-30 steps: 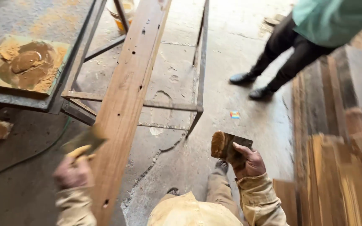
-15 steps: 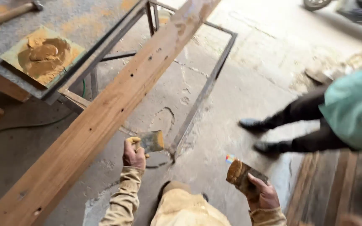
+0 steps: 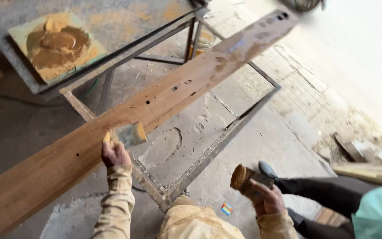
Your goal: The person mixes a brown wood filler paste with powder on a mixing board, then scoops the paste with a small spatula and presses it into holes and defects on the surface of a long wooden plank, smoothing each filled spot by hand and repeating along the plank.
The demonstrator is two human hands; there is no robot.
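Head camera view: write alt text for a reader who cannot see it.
Seen from above, the person's left hand holds a putty knife against a long wooden plank resting on a metal frame, while the right hand holds a second scraper loaded with brown filler. A board of the same filler sits on the grey table; another person's dark-clad legs are at right.

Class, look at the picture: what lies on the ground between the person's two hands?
In the head view, between left hand and right hand: the metal frame's corner on bare concrete floor.

Left hand [image 3: 115, 153] now raises its putty knife [image 3: 128, 134] against the plank's [image 3: 164, 104] edge, having been lower beside it; the walking person [image 3: 332, 194] comes closer, behind the right hand [image 3: 268, 199].
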